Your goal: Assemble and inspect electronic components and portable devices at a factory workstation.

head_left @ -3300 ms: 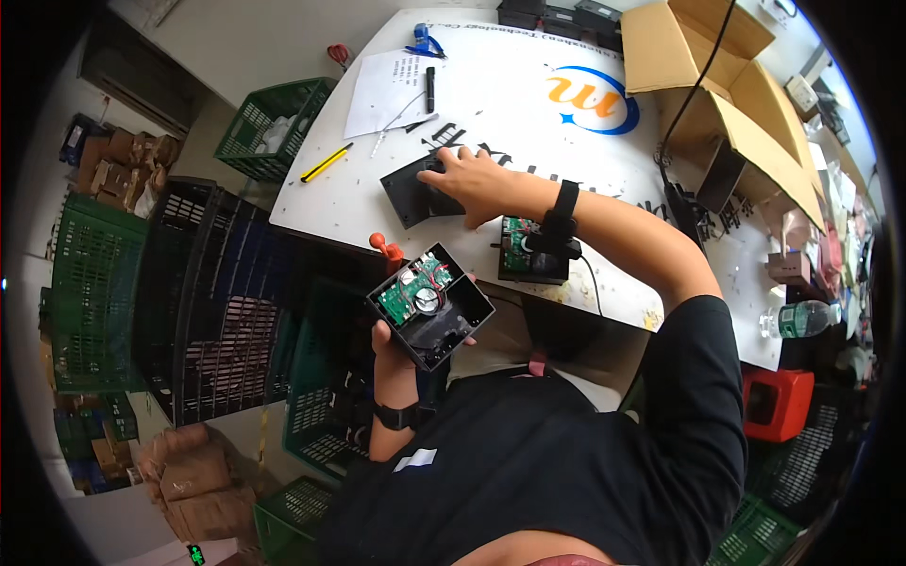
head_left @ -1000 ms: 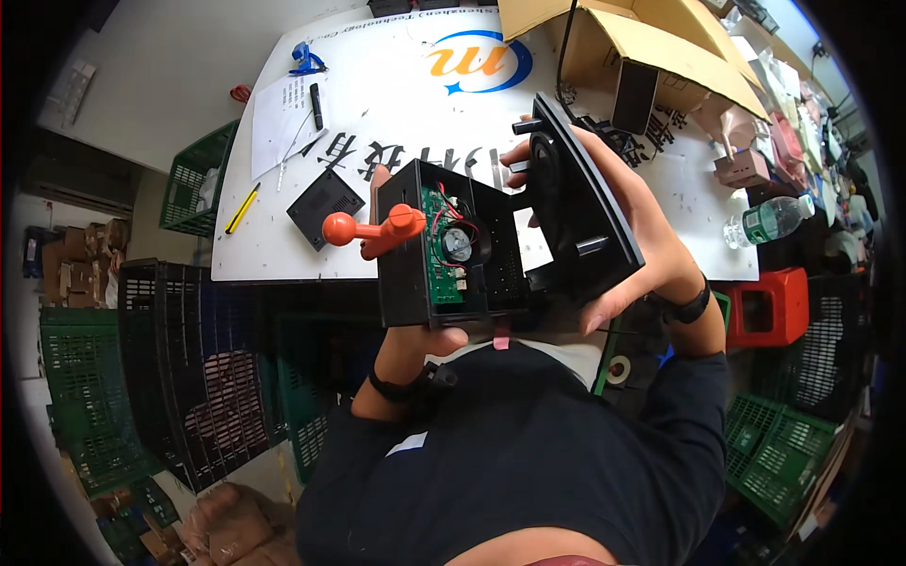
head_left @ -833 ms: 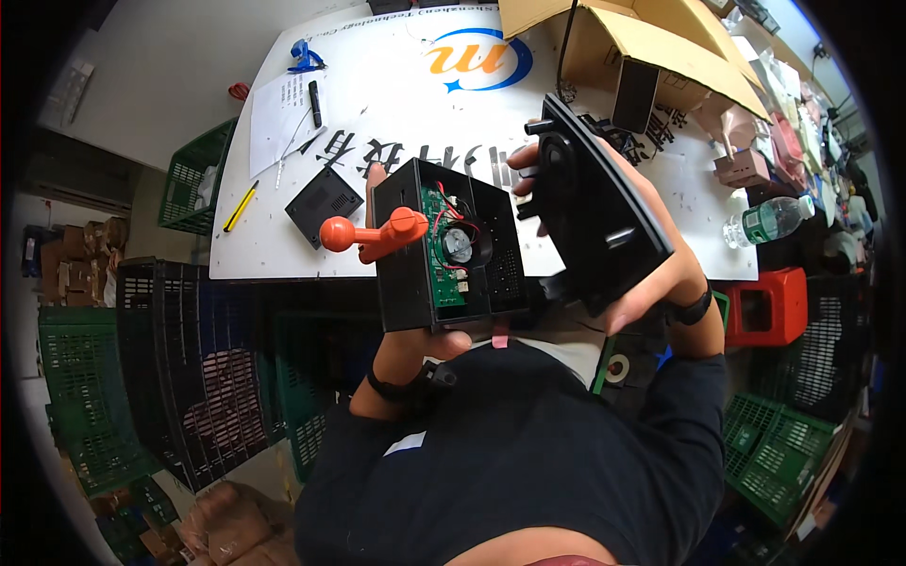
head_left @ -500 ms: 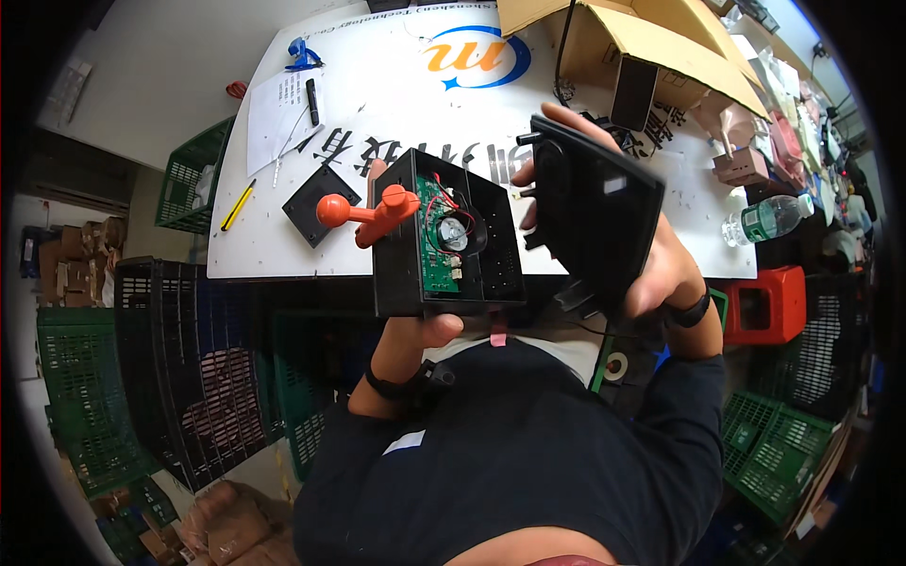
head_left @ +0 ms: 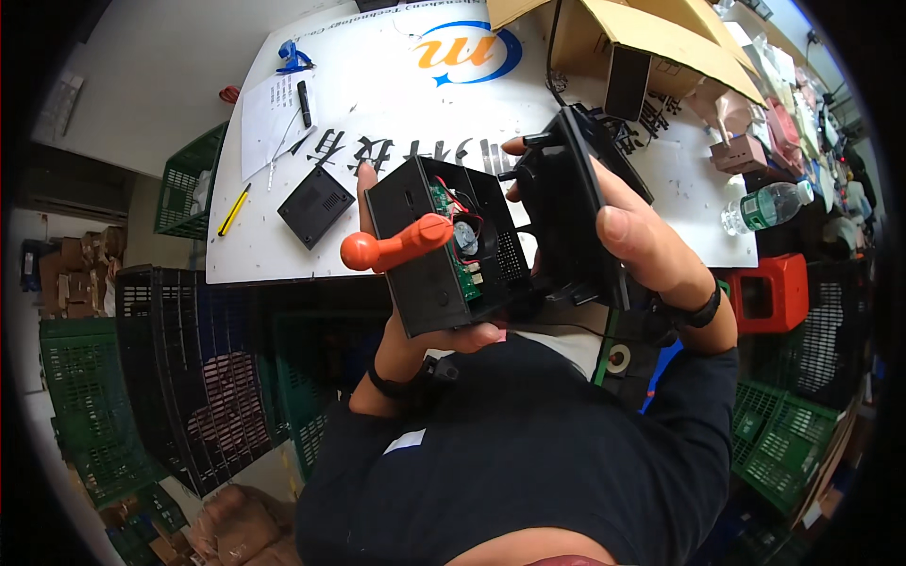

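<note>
My left hand [head_left: 448, 338] is closed around a black box housing [head_left: 429, 297], thumb under its near end and fingers at the far side. An orange-red crank handle [head_left: 406, 243] with a ball knob sticks out from the box's left side. Through the uncovered side show a green circuit board [head_left: 462, 283], red wires and a round silvery part. My right hand [head_left: 651, 241] grips a black cover panel [head_left: 571, 212] with short posts on its inner face. The panel stands tilted, close to the box's right edge; whether they touch I cannot tell.
On the white table [head_left: 377, 90] lie a smaller black square plate [head_left: 316, 208], a yellow cutter [head_left: 233, 210], a paper sheet [head_left: 264, 132], a black marker [head_left: 304, 104] and blue pliers [head_left: 293, 58]. A cardboard box [head_left: 661, 47] and a water bottle [head_left: 766, 208] are at right.
My right hand has brought the cover panel leftward, closer to the box, and turned it more edge-on. My left hand has tilted the box so its crank side shows more.
</note>
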{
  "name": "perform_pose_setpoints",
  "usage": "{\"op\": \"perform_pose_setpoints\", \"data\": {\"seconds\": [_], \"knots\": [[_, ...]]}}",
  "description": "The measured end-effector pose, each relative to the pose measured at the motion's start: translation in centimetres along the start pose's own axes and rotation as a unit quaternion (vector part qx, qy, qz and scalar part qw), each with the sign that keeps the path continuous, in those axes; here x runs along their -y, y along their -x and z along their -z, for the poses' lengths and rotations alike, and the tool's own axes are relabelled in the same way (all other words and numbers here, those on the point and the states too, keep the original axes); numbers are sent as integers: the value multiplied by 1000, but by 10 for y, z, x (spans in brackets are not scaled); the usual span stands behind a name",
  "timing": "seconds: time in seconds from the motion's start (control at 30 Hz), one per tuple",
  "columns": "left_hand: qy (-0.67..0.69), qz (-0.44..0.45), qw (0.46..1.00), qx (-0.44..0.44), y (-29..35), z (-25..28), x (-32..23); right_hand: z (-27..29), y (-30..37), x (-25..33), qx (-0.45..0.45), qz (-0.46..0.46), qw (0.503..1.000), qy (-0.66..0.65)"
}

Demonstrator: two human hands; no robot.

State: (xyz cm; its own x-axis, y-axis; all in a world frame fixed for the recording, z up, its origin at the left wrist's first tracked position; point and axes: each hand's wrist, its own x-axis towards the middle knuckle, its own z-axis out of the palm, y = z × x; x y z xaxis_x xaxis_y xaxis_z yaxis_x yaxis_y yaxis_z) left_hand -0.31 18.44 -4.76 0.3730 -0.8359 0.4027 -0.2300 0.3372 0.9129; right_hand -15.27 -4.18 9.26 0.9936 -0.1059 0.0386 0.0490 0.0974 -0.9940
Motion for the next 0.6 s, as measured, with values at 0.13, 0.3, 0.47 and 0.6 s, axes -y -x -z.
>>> {"op": "perform_pose_setpoints", "data": {"seconds": [0.13,0.3,0.47,0.6], "knots": [[-78,10,997,6,0,1,-7,-1,-3,3,-9,-33,998,60],[-176,23,984,11,0,2,-17,-2,-3,5,-11,-45,996,79],[-208,-36,977,-29,-7,1,-17,-1,-4,6,9,-73,995,74],[-78,-8,991,-111,-15,-10,-27,-1,-2,0,6,-21,999,34]]}}
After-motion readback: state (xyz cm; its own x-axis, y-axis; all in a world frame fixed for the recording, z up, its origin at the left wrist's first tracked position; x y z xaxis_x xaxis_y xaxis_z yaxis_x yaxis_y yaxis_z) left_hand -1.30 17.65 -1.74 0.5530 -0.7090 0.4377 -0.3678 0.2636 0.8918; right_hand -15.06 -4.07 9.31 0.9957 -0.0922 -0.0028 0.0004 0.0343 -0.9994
